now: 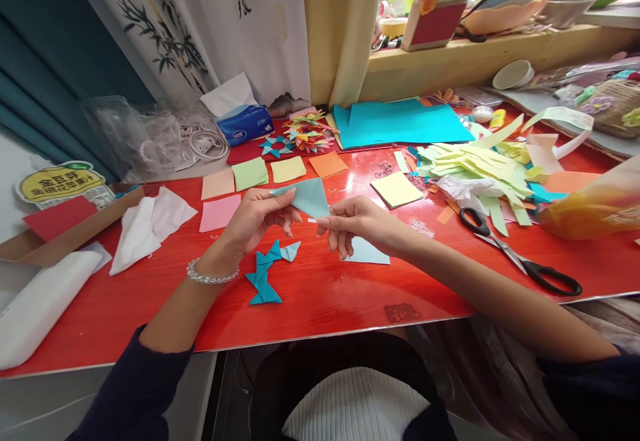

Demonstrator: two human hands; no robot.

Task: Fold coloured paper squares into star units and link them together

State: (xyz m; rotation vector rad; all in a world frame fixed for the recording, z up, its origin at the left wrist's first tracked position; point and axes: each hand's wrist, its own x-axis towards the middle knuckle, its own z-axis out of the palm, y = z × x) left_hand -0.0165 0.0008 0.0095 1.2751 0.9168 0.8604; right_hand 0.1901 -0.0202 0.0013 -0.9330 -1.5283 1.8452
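A light blue paper (307, 199), folded to a triangle, is held up over the red table by both hands. My left hand (260, 217) pinches its left side between thumb and fingers. The lower right corner is pinched by my right hand (353, 222). Below my left hand lie several folded blue pieces (265, 274) joined in a curve, with a paler folded piece (291, 251) at the upper end. Partly under my right hand rests a flat light blue sheet (369, 251).
Coloured paper squares (250, 174) lie behind my hands, with a yellow stack (397, 189) to the right. Black-handled scissors (515, 254) and a heap of paper strips (480, 171) are at the right. A tissue pack (245, 124), folded stars (307, 131) and turquoise sheets (405, 123) stand farther back.
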